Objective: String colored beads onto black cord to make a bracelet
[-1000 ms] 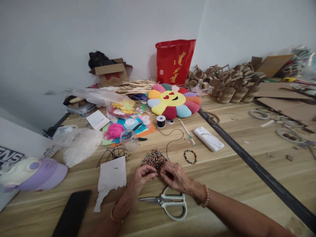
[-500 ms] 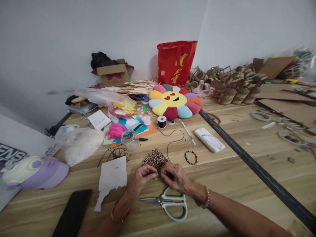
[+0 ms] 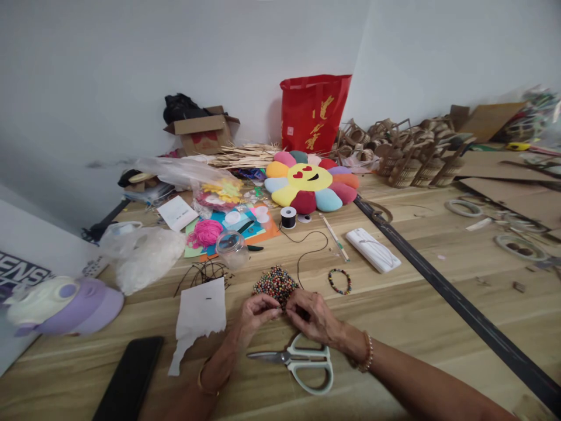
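A heap of small multicoloured beads lies on the wooden table, just beyond my fingertips. My left hand is closed in a pinch at the near edge of the heap; what sits between its fingertips is too small to make out. Close beside it, my right hand also pinches. A thin black cord runs from the spool down to this hand and disappears behind it. Below both hands rest scissors with pale green handles. To the right of the heap lies a beaded bracelet.
Left of my hands are torn white paper, a black phone and a clear jar. Pink yarn lies beyond. A white power bank is at right, a flower cushion farther back. A dark strip crosses the table.
The whole view has shifted slightly, so things appear a little lower and farther right. Both hands keep their pinch beside the beads, with hardly any movement.
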`<state>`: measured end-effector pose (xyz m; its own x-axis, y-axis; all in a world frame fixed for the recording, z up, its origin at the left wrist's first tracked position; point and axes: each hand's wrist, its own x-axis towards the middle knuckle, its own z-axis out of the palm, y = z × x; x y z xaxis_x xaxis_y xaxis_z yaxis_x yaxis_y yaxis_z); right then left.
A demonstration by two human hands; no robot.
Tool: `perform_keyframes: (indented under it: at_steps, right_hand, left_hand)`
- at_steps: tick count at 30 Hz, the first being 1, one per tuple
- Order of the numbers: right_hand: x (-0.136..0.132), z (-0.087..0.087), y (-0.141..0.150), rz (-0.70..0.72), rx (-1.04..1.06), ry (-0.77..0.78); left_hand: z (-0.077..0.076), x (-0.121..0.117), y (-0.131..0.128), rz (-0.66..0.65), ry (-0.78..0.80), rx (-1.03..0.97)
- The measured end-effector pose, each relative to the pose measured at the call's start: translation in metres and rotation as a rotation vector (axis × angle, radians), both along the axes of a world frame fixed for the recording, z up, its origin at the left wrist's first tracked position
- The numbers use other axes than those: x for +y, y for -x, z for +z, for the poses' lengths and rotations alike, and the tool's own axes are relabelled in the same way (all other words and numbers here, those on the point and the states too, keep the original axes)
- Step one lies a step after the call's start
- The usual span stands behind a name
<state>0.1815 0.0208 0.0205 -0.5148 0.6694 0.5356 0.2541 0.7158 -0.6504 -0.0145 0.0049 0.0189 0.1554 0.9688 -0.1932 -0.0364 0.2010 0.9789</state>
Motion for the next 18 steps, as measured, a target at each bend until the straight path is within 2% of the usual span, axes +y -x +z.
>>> perform_keyframes:
  at_steps: [10,18]
  right_hand:
    - [0.0006,-0.0007,0.0003,0.009,-0.002,-0.007]
    - [0.0005,0.0002,0.0013,0.018,0.023,-0.009]
  left_hand:
    - [0.0039,-0.0007,-0.0012,-0.009,-0.01,0.005]
    - [-0.0002,0.0004,-0.001,-0.015,-0.007,-0.012]
